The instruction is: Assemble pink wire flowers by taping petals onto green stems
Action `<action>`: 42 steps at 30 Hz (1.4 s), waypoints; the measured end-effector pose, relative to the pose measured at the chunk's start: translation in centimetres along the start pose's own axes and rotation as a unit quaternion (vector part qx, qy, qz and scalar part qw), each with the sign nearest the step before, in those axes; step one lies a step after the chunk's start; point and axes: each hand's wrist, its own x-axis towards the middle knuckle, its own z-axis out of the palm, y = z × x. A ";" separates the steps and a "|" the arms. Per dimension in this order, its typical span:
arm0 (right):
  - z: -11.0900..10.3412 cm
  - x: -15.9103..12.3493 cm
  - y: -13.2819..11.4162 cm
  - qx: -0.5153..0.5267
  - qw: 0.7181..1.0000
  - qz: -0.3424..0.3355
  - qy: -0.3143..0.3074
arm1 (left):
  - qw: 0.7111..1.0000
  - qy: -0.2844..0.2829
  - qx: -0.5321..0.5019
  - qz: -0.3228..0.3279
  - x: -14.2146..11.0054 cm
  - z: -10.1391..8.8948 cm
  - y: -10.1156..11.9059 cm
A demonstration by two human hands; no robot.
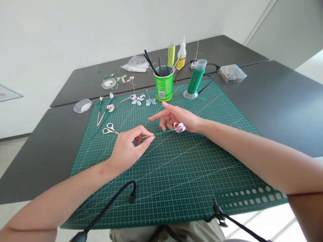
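My left hand [132, 143] pinches a thin wire stem, partly wrapped in green, between thumb and fingertips. At the stem's right end is a pale pink flower [179, 127], in front of my right wrist. My right hand [176, 116] hovers just behind the stem, index finger and thumb stretched out and the other fingers loosely bent. Nothing visible is gripped in it; a fine thread there would be too small to tell. White-handled scissors [110, 128] lie beside my left hand, their blades partly hidden by it.
A green cutting mat [161, 181] covers the table's front. Behind my hands stand a green cup [164, 88] of sticks, a green thread spool [196, 79] and a glue bottle [181, 57]. Glasses [214, 70], a clear box [232, 73] and several flower pieces [137, 100] lie around.
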 end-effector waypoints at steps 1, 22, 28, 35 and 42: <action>-0.1 0.0 0.0 0.004 1.000 0.001 -0.005 | 1.000 -0.001 -0.001 0.000 0.0 0.0 0.1; 0.0 -0.1 0.4 -0.003 1.000 -0.012 -0.012 | 0.990 -0.032 -0.114 -0.074 0.1 -0.1 0.2; 0.0 0.0 0.5 -0.001 0.999 -0.024 -0.024 | 0.993 -0.035 -0.099 -0.057 0.1 -0.1 -0.2; 0.3 -0.2 0.3 -0.041 0.999 -0.017 -0.007 | 0.993 0.039 -0.077 -0.085 1.1 -0.4 -0.7; 0.6 -0.3 0.1 -0.047 0.999 -0.014 -0.013 | 0.990 0.048 -0.109 -0.081 1.3 -0.4 -1.1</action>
